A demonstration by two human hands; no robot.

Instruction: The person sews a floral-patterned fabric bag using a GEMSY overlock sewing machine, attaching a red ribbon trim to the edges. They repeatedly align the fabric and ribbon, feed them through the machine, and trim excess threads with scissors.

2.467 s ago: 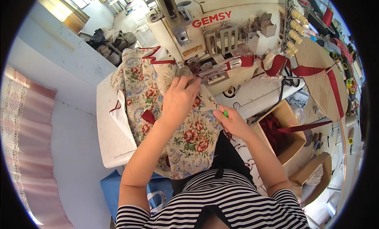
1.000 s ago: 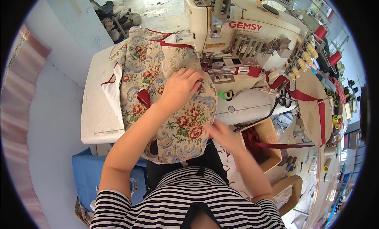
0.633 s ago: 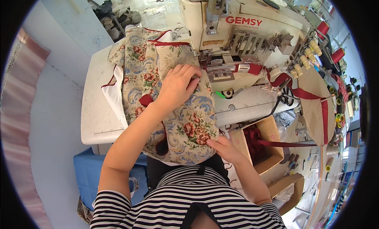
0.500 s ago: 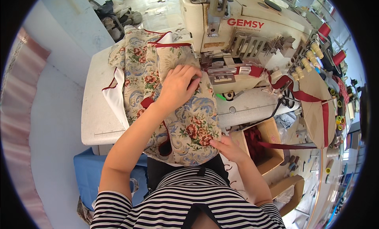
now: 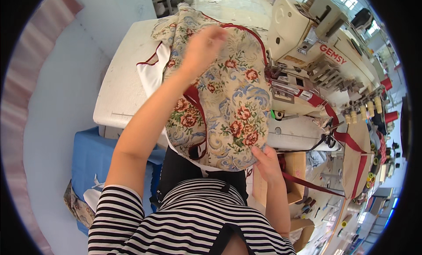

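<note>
A flower-patterned tapestry fabric piece (image 5: 228, 96) with dark red binding along its far edge lies across the sewing machine table. Its right edge meets the sewing head (image 5: 293, 35) near the red tape folder. My left hand (image 5: 206, 48) is smeared by motion over the far part of the fabric; whether it touches the cloth I cannot tell. At the near right corner my right hand (image 5: 267, 161) pinches the fabric edge, thumb on top. Red binding tape (image 5: 318, 101) runs into the folder from the right. A white-backed flap (image 5: 154, 74) sticks out at the left.
Thread cones (image 5: 369, 109) stand on a rack at the right. Below the table is a cardboard box (image 5: 296, 167), with red tape passing over it. Black scissors (image 5: 329, 139) lie on the machine bed's right side. Blue cloth (image 5: 94, 167) hangs at the lower left.
My left hand has moved away from the needle area toward the far side. The fabric now lies unfolded, its red-bound edge curving to the needle. The view has turned and shifted.
</note>
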